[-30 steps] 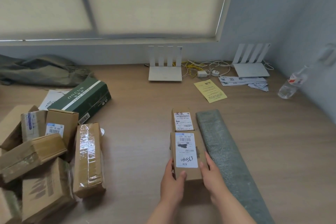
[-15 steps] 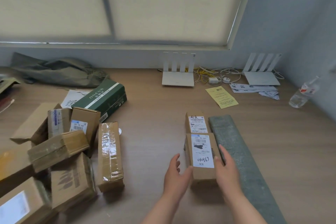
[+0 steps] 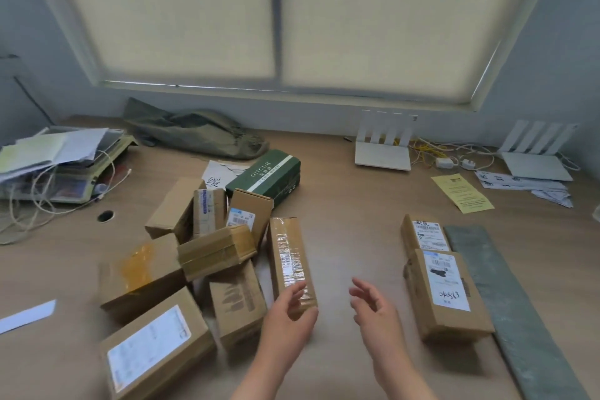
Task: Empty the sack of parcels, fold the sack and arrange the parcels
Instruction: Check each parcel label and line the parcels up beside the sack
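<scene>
**Hands.** Left hand (image 3: 289, 315): fingers loosely curled and apart, holding nothing, at the near end of the taped parcel (image 3: 290, 256). Contact cannot be told. Right hand (image 3: 373, 307): open, fingers spread, empty, over bare desk between the taped parcel and the labelled parcel (image 3: 449, 299).

**Parcels, right.** The labelled parcel lies flat with a handwritten number on its label. The small parcel (image 3: 422, 232) lies end to end just behind it. The sack (image 3: 509, 302) is folded into a long grey-green strip and lies just beside both, on their right.

**Parcels, left.** The pile (image 3: 194, 269) is brown cartons, several tilted and leaning on one another. The taped parcel lies flat at its right edge, with a carton (image 3: 237, 302) close against its left side. A green box (image 3: 264, 174) sits at the back of the pile.

**Surroundings.**
- Olive cloth (image 3: 194, 133), crumpled against the wall.
- Paper stack (image 3: 55, 156) with loose cord, far left.
- White slip (image 3: 27, 315), near left edge.
- Two white routers (image 3: 383, 156) (image 3: 535, 166) with tangled cables (image 3: 454, 156) between them.
- Yellow sheet (image 3: 462, 193) and printed papers (image 3: 522, 185), right rear — well apart from the hands.

**Surface and room.** The desk (image 3: 350, 204) is light wood grain with a round cable hole (image 3: 105, 215). The walls are grey-blue, and a cream blind (image 3: 194, 10) is drawn down over the window.
</scene>
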Demonstrator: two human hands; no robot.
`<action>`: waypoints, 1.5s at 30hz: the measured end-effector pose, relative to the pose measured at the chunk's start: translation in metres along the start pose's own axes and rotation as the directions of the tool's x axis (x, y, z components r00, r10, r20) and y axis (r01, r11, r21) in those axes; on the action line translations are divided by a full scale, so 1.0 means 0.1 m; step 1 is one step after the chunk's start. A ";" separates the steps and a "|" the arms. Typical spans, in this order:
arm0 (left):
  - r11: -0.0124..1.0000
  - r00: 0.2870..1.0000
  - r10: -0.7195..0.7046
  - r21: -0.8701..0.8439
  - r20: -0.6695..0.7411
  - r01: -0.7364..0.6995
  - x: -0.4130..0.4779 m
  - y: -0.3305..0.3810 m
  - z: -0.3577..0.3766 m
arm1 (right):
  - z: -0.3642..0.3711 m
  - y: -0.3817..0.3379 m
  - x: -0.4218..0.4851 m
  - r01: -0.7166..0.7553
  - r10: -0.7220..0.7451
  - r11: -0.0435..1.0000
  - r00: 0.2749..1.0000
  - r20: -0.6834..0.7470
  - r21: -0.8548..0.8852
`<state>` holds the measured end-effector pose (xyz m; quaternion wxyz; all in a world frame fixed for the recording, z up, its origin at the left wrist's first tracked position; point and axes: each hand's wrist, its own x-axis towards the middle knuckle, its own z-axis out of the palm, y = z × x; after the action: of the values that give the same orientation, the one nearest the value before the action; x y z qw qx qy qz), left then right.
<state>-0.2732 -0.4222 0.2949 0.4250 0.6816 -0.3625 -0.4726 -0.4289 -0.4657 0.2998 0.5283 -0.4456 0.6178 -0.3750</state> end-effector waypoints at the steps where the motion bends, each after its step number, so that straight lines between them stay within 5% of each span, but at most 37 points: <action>1: 1.000 1.000 -0.002 -0.008 -0.026 0.001 -0.01 -0.04 -0.18 | 0.17 -0.03 -0.05 -0.007 0.007 1.000 1.000 0.022 -0.003; 10: 0.997 0.962 -0.075 0.006 -0.263 0.079 -0.14 -0.46 -1.68 | 1.64 -0.17 -0.56 -0.094 0.118 0.991 0.953 0.279 -0.097; 20: 0.977 0.894 -0.210 -0.056 -0.396 0.205 -0.19 -1.04 -2.88 | 2.63 -0.11 -0.80 -0.068 0.172 0.944 0.936 0.308 -0.323; 25: 0.953 0.845 -0.295 -0.074 -0.446 0.294 -0.27 -1.28 -3.03 | 2.82 0.02 -0.82 -0.040 0.187 0.902 0.933 0.306 -0.430; 32: 0.936 0.869 -0.349 -0.101 -0.350 0.336 -0.34 -1.52 -2.93 | 2.92 0.10 -0.92 -0.066 0.217 0.870 0.941 0.260 -0.488; 45: 0.940 0.875 -0.257 -0.315 -0.410 0.129 -0.45 -1.32 -2.90 | 2.79 -0.08 -1.11 -0.057 0.172 0.940 0.931 0.322 -0.337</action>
<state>0.0027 -0.2637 0.2439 0.5380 0.7380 -0.1150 -0.3908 -0.1477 -0.3616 0.2981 0.5704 -0.5474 0.5930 -0.1530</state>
